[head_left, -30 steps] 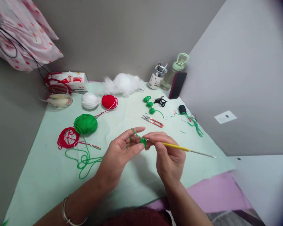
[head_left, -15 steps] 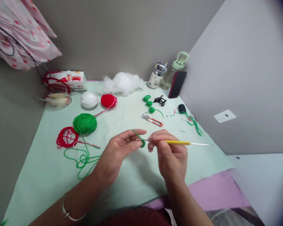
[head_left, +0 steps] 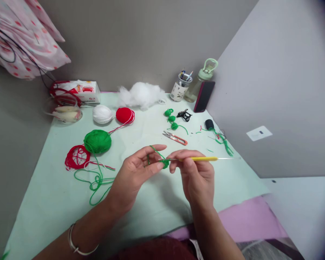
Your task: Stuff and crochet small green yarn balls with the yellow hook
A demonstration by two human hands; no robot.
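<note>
Between the thumb and fingers of my left hand [head_left: 135,173] a small green crochet piece [head_left: 165,164] is pinched. Green yarn [head_left: 154,149] runs from it over the raised index finger. My right hand [head_left: 196,173] is closed on a crochet hook [head_left: 203,159] with a yellow grip, held nearly level. The hook's metal tip points left and meets the top of the green piece; whether it passes through a stitch I cannot tell. Loose green yarn lies below a green yarn ball [head_left: 97,141] to the left of my hands.
Orange-handled thread snips [head_left: 175,137] lie beyond my hands, with small green crocheted balls [head_left: 171,118] and a black claw clip [head_left: 184,115] behind. Red [head_left: 125,115] and white [head_left: 102,114] yarn balls, white stuffing [head_left: 142,94], a pen cup [head_left: 181,87], a bottle [head_left: 197,85] and a phone [head_left: 204,96] stand farther back.
The hook has tilted closer to level, its rear end rising slightly. More of the green piece shows beside my left thumb. Both hands keep their grips.
</note>
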